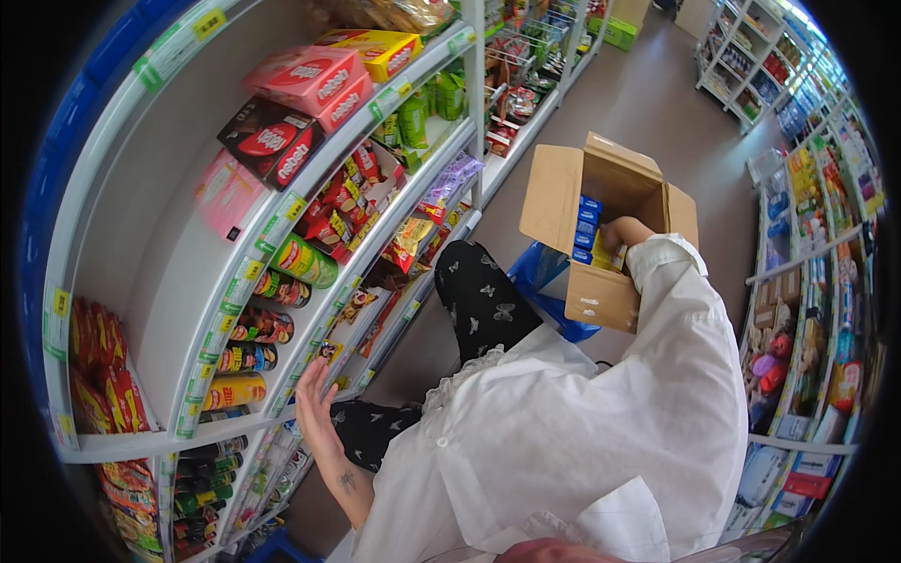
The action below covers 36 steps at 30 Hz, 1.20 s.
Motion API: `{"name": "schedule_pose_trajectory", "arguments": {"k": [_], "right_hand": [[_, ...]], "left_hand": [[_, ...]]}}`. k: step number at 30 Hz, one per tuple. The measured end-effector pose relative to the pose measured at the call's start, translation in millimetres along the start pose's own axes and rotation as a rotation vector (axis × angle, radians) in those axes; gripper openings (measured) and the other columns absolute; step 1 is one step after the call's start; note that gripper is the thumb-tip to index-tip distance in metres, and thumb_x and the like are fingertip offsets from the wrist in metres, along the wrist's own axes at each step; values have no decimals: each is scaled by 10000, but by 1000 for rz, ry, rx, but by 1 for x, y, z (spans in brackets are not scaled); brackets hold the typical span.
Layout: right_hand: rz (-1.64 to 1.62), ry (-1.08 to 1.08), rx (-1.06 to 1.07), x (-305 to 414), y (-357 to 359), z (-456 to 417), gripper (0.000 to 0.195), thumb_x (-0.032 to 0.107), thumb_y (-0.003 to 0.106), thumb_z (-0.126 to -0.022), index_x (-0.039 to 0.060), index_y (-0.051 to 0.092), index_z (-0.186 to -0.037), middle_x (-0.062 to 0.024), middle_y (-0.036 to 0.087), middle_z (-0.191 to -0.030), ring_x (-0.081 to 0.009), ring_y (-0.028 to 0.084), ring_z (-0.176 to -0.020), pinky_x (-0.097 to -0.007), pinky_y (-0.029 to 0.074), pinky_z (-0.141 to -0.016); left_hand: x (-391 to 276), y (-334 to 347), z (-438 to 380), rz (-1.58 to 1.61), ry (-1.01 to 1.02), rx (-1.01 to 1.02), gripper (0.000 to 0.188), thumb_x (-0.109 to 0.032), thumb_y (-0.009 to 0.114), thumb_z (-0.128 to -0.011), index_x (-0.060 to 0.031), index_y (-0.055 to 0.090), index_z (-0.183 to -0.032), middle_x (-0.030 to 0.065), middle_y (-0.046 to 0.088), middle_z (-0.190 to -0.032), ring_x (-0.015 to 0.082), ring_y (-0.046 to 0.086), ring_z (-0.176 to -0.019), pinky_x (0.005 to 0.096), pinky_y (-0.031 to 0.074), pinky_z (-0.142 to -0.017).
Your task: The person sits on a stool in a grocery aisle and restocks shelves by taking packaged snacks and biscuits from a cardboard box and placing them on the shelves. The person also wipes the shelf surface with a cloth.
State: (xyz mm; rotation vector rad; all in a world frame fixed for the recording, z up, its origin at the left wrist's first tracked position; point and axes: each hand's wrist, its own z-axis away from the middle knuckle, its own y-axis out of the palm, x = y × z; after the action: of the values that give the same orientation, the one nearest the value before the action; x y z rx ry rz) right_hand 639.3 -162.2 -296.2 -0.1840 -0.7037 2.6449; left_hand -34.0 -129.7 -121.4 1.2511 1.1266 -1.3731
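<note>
My right hand (pixel 622 233) reaches down into an open cardboard carton (pixel 604 299) in front of me. Its fingers are at a yellow pack (pixel 607 257), partly hidden, and I cannot tell whether they grip it. Along the carton's left inner wall stands a row of small blue boxes (pixel 587 224). My left hand (pixel 317 401) is held beside the lower shelf edge, fingers spread and nothing in it. Close by its fingertips is a small snack packet (pixel 329 351) on the shelf.
A blue plastic crate (pixel 538 271) stands under the carton. Snack shelving (pixel 232 281) curves along my left, with canisters (pixel 262 325), pink boxes (pixel 310 77) and a dark box (pixel 271 141). Another stocked shelf (pixel 795 317) runs along the right. The aisle floor (pixel 633 91) stretches ahead.
</note>
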Motion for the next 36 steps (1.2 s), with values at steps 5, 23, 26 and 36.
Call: {"name": "schedule_pose_trajectory", "arguments": {"k": [5, 23, 26, 36], "right_hand": [[95, 21, 185, -14, -7, -14, 580, 356, 662, -799, 58, 577, -1288, -132, 654, -1126, -271, 598, -1003, -433, 492, -849], [-571, -406, -887, 138, 25, 266, 481, 231, 684, -832, 34, 586, -1260, -203, 645, -1159, -359, 598, -1092, -393, 456, -956], [-547, -356, -903, 135, 24, 267, 479, 230, 684, -830, 32, 588, -1255, -201, 645, -1160, -364, 606, -1079, -404, 466, -941], [-472, -536, -1072, 167, 8, 304, 513, 100, 671, -829, 40, 525, -1317, -192, 563, -1309, -368, 538, -1196, -401, 440, -988]], "left_hand": [[-6, 0, -13, -37, 15, -83, 474, -393, 441, -1005, -25, 547, -1283, 115, 541, -1347, 220, 482, -1272, 367, 409, -987], [-145, 64, -170, -1219, 766, -540, 462, -430, 536, -921, -19, 635, -1107, 162, 578, -1255, 364, 524, -1169, 467, 416, -976], [-157, 59, -194, -1145, 325, -539, 614, -544, 592, -846, 1, 601, -1129, 171, 588, -1204, 366, 590, -1044, 480, 444, -935], [-179, 8, -142, -799, 559, -708, 650, -355, 786, -683, 5, 565, -1178, 214, 617, -1129, 358, 611, -1042, 434, 480, -889]]}}
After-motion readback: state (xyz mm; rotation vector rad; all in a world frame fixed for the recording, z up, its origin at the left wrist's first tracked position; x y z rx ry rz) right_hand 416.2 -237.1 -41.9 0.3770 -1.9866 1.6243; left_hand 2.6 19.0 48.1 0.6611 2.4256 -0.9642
